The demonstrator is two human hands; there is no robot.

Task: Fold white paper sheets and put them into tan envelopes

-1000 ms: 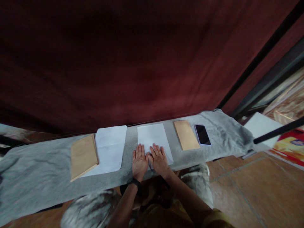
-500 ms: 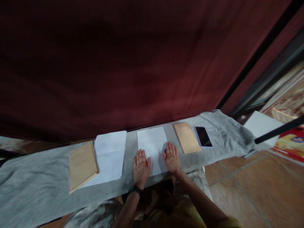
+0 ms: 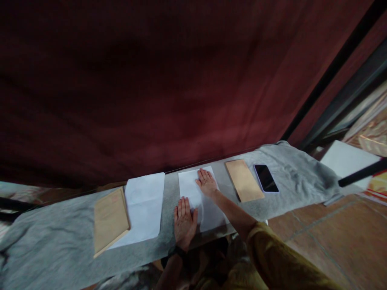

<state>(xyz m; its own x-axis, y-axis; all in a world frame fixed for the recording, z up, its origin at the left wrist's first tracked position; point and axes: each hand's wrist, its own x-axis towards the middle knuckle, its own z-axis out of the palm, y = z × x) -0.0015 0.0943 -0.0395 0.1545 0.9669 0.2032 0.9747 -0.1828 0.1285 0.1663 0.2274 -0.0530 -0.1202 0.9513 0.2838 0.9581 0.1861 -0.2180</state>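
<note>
A white sheet of paper (image 3: 193, 189) lies in the middle of a narrow bench covered with grey cloth (image 3: 54, 233). My left hand (image 3: 184, 221) rests flat on the sheet's near left corner, fingers stretched out. My right hand (image 3: 207, 182) lies flat on the sheet's far right part, fingers spread, its arm crossing the paper. Neither hand holds anything.
A second white sheet (image 3: 144, 208) lies to the left, with a tan envelope (image 3: 110, 219) overlapping its left edge. To the right are another tan envelope (image 3: 244, 180) and a black phone (image 3: 266, 178). A dark red curtain (image 3: 169, 88) hangs behind. More white paper (image 3: 347, 159) lies at far right.
My hands were side by side at the sheet's near edge; they spread apart, and my right hand slid up to the far end of the sheet. My left hand stayed near.
</note>
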